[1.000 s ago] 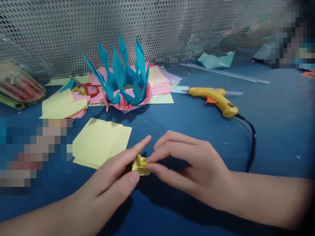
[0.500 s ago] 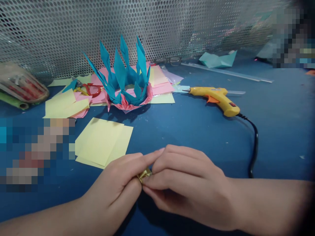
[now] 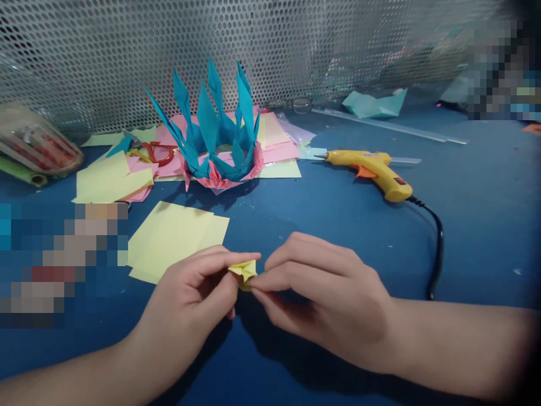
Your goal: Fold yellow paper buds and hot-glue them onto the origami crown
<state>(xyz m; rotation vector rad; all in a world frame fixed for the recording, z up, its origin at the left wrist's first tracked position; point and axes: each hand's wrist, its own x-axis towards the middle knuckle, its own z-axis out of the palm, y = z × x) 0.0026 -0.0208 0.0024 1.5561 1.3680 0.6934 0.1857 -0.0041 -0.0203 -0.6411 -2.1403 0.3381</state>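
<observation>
Head view, lower centre: pinching the small yellow paper fold [image 3: 244,270] between fingertips of left hand [image 3: 190,299] and right hand [image 3: 325,299], loosened since the tight squeeze, exposing the pressed fold again.

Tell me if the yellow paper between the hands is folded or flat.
Folded: the yellow paper shows creases and flaps, pinched between left hand and right hand.

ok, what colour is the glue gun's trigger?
Orange trigger on the yellow glue gun, clearest in the head view.
</observation>
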